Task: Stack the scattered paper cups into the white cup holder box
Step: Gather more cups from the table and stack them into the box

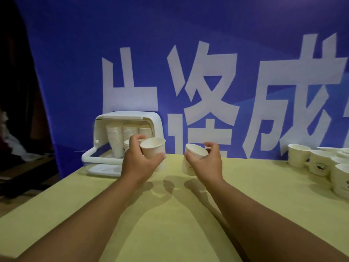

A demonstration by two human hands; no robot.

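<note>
My left hand grips an upright white paper cup just right of the white cup holder box. The box stands open at the table's far left, with several stacks of cups inside it. My right hand holds a second paper cup, tilted with its mouth toward the upper right, above the table. The two hands are side by side, a short gap apart. Several loose paper cups stand at the right edge of the table.
The table has a yellow-green cloth. A big blue banner with white characters hangs right behind it. A flat white lid lies in front of the box. Left of the table is a dark area.
</note>
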